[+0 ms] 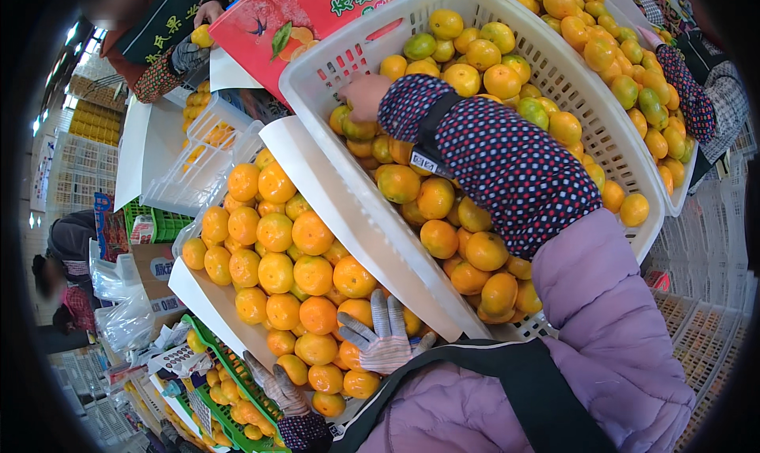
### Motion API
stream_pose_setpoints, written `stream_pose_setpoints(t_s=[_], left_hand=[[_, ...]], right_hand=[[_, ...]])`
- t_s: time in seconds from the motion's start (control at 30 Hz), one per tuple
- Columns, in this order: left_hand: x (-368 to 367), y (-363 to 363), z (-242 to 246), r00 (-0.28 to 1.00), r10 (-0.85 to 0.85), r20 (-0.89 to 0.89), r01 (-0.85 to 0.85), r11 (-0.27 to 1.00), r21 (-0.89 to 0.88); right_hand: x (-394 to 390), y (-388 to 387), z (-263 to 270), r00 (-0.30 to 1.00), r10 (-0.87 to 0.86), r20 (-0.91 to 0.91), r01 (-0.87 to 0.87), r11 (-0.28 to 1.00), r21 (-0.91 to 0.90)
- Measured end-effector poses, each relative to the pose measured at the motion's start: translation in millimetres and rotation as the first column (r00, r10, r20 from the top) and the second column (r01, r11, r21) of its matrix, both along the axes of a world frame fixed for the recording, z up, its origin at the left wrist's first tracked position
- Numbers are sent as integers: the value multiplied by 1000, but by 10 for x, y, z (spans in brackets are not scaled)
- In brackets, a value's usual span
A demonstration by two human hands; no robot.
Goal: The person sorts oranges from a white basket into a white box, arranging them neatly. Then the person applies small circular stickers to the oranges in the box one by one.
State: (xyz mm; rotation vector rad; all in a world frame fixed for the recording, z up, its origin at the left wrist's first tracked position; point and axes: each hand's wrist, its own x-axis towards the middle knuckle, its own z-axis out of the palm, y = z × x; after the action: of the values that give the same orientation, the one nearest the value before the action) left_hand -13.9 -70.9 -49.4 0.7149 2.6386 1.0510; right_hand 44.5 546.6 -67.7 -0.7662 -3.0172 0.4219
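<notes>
My right hand [366, 97] is bare and reaches into the far left corner of a white plastic basket [332, 129] of mandarins. Its fingertips are against mandarins [360, 130] there, partly hidden, so a grip cannot be made out. In a striped work glove, my left hand [284, 389] rests at the near left side of a paper-lined crate, fingers apart. Stacked mandarins [276, 236] fill that crate, with white paper liner [332, 198] standing up along its sides. A loose striped glove [386, 340] lies on the fruit near my apron [510, 364].
A red printed carton [261, 31] stands beyond the basket. At upper left a co-worker's gloved hand [190, 56] is by a mandarin. Another person's dotted sleeve [686, 91] is beside a second mandarin basket [680, 198]. Green crates [222, 414] are at lower left, plastic bags [124, 319] at left.
</notes>
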Motion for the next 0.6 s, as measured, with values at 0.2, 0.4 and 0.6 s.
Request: stream_pose_setpoints(t_s=[0.2, 0.4, 0.6], left_hand=[[-13, -9, 9, 991, -36, -127, 22, 994, -110], [4, -2, 17, 989, -26, -149, 11, 995, -102], [-8, 1, 23, 994, 1, -108, -14, 993, -118]], right_hand=[[109, -394, -100, 995, -41, -86, 54, 987, 152], [249, -495, -77, 981, 187, -51, -188, 982, -11], [443, -203, 152, 958, -92, -270, 97, 995, 4]])
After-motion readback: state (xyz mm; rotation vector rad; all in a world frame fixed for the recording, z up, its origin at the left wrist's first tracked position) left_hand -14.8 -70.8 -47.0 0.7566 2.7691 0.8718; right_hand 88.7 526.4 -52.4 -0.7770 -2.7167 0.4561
